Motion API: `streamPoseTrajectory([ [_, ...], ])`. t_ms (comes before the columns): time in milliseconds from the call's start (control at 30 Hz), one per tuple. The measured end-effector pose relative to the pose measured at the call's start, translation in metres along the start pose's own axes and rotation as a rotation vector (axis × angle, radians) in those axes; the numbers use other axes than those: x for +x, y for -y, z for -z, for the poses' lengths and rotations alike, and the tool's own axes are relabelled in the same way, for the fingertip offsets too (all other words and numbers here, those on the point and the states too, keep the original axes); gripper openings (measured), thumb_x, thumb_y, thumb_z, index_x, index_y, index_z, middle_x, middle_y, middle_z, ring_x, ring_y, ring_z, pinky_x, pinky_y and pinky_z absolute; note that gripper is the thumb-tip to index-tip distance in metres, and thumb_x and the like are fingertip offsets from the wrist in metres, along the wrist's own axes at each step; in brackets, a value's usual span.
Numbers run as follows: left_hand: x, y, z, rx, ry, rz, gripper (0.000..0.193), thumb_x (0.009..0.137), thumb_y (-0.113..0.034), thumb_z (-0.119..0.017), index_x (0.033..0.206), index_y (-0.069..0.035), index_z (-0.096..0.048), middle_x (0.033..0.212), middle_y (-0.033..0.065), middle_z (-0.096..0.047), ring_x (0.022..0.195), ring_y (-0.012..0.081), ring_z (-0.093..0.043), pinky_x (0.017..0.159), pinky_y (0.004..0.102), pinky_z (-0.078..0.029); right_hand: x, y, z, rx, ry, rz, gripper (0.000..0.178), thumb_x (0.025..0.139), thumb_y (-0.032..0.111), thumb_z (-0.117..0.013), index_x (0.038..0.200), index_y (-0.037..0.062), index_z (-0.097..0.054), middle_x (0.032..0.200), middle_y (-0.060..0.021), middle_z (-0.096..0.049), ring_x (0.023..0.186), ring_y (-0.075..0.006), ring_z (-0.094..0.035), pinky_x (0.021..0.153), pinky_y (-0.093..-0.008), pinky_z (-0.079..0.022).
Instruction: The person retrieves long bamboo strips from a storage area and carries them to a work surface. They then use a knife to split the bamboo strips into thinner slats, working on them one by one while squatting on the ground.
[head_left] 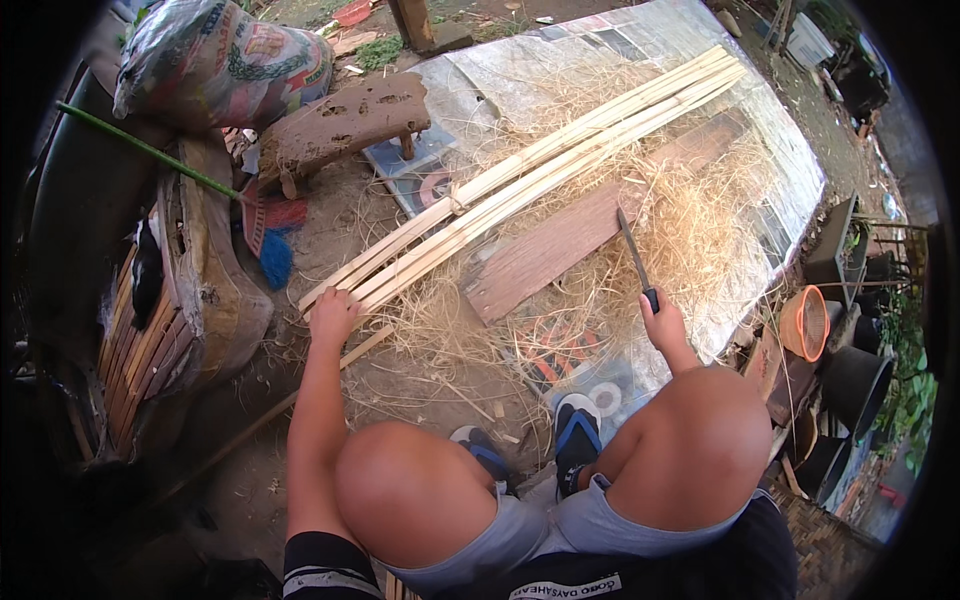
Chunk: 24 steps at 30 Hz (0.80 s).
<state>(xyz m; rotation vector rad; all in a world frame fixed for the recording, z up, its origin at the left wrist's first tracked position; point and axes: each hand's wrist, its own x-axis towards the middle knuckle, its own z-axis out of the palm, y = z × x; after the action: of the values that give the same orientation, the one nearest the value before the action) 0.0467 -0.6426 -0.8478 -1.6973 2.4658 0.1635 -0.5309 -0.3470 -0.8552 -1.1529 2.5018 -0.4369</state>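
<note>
My left hand point(333, 316) is closed round the near ends of several long pale bamboo strips point(560, 160). They run away from me to the far right across a spread sheet. In my right hand point(664, 320) is a knife point(633, 250), held by its dark handle with the narrow blade pointing up and away. The blade's tip lies over the edge of a reddish-brown wooden board point(545, 250), though I cannot tell whether they touch. Curly shavings point(700, 215) surround the board and cover part of it.
The printed tarpaulin point(795, 150) lies under the work. A worn wooden stool point(345, 120) and a full sack point(225, 65) stand at the far left, near a broom point(265, 215). Orange basket point(805, 322) and black pots point(855, 390) line the right side.
</note>
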Motion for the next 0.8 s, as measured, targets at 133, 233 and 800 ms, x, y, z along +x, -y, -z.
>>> streamPoseTrajectory([
  [133,0.016,0.015,-0.027,0.012,0.066,0.065,0.026,0.091,-0.024,-0.068,0.108,-0.004,-0.068,0.121,0.0127,-0.06,0.113,0.0338,-0.061,0.094,0.0492,-0.052,0.002,-0.009,-0.004,-0.034,-0.015,0.015,0.051,0.1,0.05,-0.059,0.133,0.0113,-0.06,0.095,-0.0261,-0.074,0.089,-0.0466,-0.071,0.079,-0.0527,-0.056],
  [233,0.016,0.014,-0.025,0.017,0.084,0.063,0.026,0.09,-0.024,-0.069,0.107,-0.004,-0.068,0.119,0.012,-0.059,0.114,0.0337,-0.06,0.094,0.0491,-0.051,-0.003,0.001,0.003,-0.025,0.039,-0.035,0.051,0.099,0.05,-0.061,0.133,0.0116,-0.06,0.095,-0.0274,-0.073,0.089,-0.0469,-0.071,0.08,-0.0531,-0.056],
  [800,0.019,0.018,0.164,-0.934,-0.076,-0.073,0.036,0.104,-0.029,-0.062,0.076,-0.007,-0.059,0.059,-0.0049,-0.047,0.053,0.005,-0.047,0.048,0.0247,-0.033,-0.016,-0.005,-0.018,0.195,-0.018,-0.055,0.048,0.096,0.045,-0.067,0.128,0.0106,-0.061,0.094,-0.0243,-0.073,0.091,-0.0434,-0.072,0.08,-0.0495,-0.056],
])
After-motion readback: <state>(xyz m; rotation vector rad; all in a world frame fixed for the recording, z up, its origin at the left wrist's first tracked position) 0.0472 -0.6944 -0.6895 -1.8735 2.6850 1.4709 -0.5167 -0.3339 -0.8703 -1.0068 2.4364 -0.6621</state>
